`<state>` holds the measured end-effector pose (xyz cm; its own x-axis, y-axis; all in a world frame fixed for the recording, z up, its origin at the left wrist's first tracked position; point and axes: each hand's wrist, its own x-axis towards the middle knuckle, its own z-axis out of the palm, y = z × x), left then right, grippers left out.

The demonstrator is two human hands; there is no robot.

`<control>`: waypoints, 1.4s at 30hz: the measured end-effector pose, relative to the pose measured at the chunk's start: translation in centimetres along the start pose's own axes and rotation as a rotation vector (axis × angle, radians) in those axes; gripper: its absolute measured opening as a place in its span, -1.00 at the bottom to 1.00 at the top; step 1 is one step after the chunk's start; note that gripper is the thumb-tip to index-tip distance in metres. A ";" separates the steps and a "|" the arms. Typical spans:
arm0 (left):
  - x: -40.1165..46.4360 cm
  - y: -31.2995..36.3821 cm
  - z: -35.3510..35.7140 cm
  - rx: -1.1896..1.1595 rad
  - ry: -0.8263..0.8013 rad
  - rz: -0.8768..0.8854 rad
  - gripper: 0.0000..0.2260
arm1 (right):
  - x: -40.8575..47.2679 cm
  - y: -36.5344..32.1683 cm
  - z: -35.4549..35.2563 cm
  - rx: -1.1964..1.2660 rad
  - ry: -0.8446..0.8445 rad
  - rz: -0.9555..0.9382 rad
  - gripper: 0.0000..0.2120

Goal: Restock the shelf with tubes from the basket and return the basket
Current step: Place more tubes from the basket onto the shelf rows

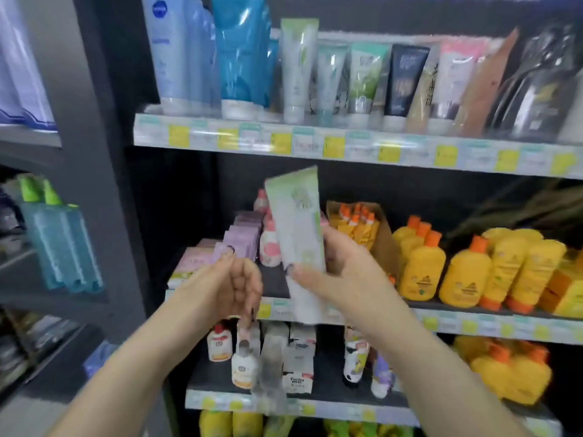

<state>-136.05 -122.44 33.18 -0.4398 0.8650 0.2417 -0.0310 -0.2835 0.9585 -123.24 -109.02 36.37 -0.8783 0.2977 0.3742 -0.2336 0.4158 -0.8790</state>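
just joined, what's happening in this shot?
A person is restocking a store shelf. Their right hand grips a pale green and white tube, held upright in front of the middle shelf. A matching tube already stands on the top shelf. The left hand is loosely curled and holds nothing. The basket is out of view.
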 end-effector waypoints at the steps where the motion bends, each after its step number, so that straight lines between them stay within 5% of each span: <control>1: 0.5 1.2 0.0 0.045 0.019 0.017 -0.48 | 1.6 -2.3 -0.7 0.007 0.058 -0.073 -0.72; 7: 1.9 7.0 -0.6 0.223 0.053 0.144 -0.53 | 11.7 -12.9 -4.2 -0.063 0.337 -0.338 -0.81; 13: 1.8 8.6 -1.5 0.287 0.052 0.209 -0.60 | 21.9 -13.1 -5.8 -0.203 0.487 -0.204 -0.50; 42: 6.0 7.3 -0.7 0.823 0.170 0.300 -0.69 | 24.3 -9.1 -4.9 -0.514 0.257 0.190 -0.47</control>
<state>-139.53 -119.61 41.54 -0.4549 0.7104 0.5370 0.7324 -0.0445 0.6794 -140.39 -101.41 54.89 -0.7411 0.5790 0.3399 0.2057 0.6777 -0.7059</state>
